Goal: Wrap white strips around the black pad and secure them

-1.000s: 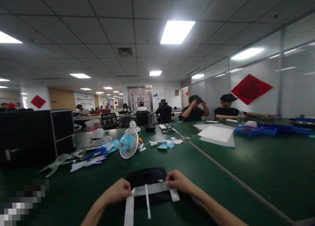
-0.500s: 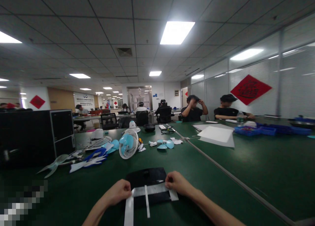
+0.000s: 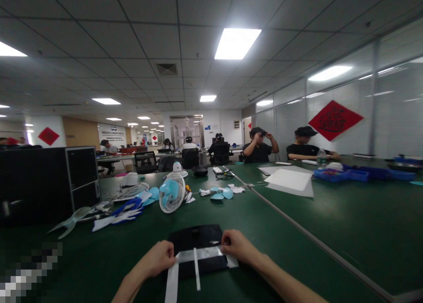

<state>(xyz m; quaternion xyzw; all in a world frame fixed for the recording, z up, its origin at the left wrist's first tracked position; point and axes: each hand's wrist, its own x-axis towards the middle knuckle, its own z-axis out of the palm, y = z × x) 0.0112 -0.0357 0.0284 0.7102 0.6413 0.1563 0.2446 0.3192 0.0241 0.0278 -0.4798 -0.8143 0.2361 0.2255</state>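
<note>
Your left hand (image 3: 160,259) and right hand (image 3: 235,245) sit low at the near edge of the dark green bench (image 3: 297,250). Fingers of each are closed, pinching opposite ends of a translucent strip of clear tape (image 3: 200,253) stretched flat between them. The strip lies across the near edge of a flat black rectangular pad (image 3: 196,237) resting on the bench right before you. A narrow white strip (image 3: 197,274) crosses the tape and hangs toward you; a wider pale strip (image 3: 172,283) drops down below the left hand.

Further off, left of centre: a small white-caged desk fan with light blue blades (image 3: 172,195), loose blue fan blades (image 3: 222,193), and blue-and-white gloves (image 3: 122,212). A black computer case (image 3: 49,184) stands at far left.

Containers: shallow blue plastic trays (image 3: 342,175) on the far right of the bench; contents too small to tell. White paper sheets (image 3: 291,181) lie near them. Two seated people (image 3: 280,146) are beyond.
</note>
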